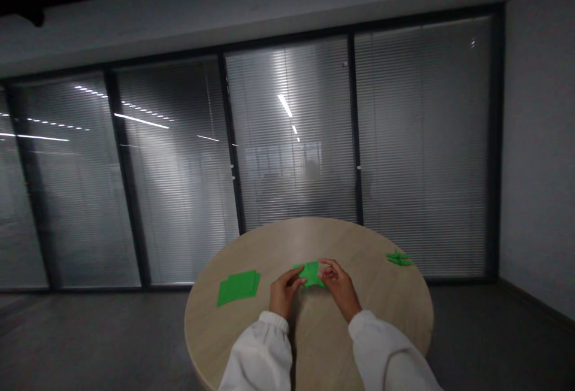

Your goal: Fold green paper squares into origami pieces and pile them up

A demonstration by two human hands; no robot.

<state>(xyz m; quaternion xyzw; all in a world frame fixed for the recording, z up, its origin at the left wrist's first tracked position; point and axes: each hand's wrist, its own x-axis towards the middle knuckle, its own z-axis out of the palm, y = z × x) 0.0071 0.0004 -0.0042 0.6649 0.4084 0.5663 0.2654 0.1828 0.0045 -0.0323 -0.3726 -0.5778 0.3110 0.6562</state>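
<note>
Between my two hands, over the middle of the round table, is a creased piece of green paper (312, 272). My left hand (284, 289) pinches its left edge between thumb and fingers. At the paper's right side, my right hand (338, 285) has its fingers bent and closed on the edge, with the index finger reaching along the top. Parts of both paper edges are hidden behind my fingers. To the left lies a small stack of flat green paper sheets (239, 288), slightly fanned out.
The round wooden table (323, 343) stands before a glass partition with blinds (296, 187). Near its right edge lie several folded green paper pieces (399, 258). A plain wall (539, 151) rises on the right, and grey floor surrounds the table.
</note>
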